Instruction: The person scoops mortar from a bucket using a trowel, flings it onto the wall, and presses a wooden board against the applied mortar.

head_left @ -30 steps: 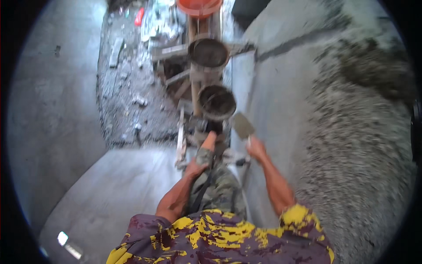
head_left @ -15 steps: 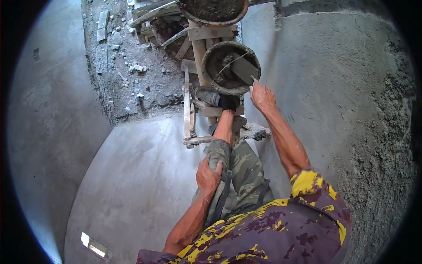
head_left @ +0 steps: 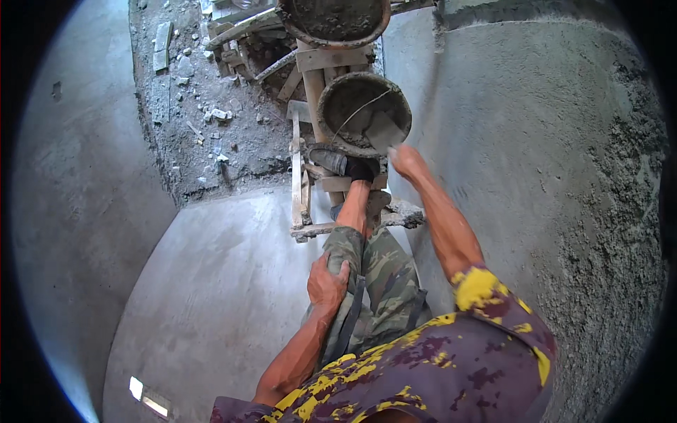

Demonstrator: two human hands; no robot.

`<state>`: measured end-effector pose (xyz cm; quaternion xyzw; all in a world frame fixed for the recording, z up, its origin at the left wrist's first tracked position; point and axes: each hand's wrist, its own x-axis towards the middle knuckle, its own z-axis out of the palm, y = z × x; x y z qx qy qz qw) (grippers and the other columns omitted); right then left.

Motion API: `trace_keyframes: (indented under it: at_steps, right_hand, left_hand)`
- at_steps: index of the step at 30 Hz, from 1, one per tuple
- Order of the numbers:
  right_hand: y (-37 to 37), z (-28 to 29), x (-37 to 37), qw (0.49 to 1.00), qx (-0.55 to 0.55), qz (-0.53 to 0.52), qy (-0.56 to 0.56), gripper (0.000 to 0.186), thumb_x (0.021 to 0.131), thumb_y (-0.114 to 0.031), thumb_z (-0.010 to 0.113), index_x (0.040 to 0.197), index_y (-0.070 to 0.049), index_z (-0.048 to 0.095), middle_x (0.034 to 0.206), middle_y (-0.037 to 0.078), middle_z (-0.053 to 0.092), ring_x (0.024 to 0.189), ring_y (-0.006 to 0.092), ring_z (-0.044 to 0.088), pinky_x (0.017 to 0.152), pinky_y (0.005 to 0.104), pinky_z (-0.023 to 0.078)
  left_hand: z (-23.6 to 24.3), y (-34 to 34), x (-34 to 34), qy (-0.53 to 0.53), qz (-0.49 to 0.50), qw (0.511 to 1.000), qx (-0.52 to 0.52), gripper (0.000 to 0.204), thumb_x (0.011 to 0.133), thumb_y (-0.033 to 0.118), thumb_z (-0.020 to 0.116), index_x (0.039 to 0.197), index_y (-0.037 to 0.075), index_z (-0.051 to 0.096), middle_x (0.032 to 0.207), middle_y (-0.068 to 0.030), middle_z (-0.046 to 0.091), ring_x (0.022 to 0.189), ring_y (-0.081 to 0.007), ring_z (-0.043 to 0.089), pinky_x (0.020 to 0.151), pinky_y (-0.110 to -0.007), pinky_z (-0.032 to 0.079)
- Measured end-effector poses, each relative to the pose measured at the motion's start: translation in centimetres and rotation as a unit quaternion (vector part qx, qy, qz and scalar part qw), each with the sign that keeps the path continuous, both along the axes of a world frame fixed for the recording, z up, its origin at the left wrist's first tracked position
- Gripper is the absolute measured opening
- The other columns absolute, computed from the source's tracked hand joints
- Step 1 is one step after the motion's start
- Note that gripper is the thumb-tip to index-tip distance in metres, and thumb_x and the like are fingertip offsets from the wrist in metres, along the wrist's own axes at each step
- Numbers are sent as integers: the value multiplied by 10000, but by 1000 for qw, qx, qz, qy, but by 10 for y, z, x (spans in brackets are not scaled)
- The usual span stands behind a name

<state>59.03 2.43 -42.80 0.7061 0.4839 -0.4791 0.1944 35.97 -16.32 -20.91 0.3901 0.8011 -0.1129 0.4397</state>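
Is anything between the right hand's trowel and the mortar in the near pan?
Nothing visible is. The right hand holds the trowel with its blade already inside the near pan, over the mortar. Only the thin wire handle arcs across the pan, left of the blade.

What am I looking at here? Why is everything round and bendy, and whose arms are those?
The camera sits on a person's head and looks straight down, so you see their own body from above. Its lens is very wide, which bends straight edges and makes the picture round. The person stands high up on a wooden scaffold beside a grey plastered wall. Their left hand rests on their knee, on camouflage trousers. Their right hand reaches forward and grips a trowel whose flat blade dips into a round pan of wet mortar. A second pan sits further along. Far below lies rubble on the ground.
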Motion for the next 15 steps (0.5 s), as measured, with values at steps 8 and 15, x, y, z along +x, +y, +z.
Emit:
trace_keyframes:
  at_steps: [8,15]
  right_hand:
    - [27,-26,-30,987,73,-71,124,458,892,-387,464,921,28,654,937,302,628,948,444,607,819,509,468]
    - [-4,-32,-35,981,91,-98,137,415,845,-392,555,971,-3,628,919,273,636,906,407,629,755,474,489]
  left_hand:
    - [-1,-4,-3,11,4,1000,-7,531,768,383,683,1192,79,586,1108,-172,604,1026,-348,580,883,-423,461]
    - [-5,-16,-5,15,-13,999,29,543,776,393,674,1198,65,577,1111,-179,601,1027,-355,577,890,-422,457]
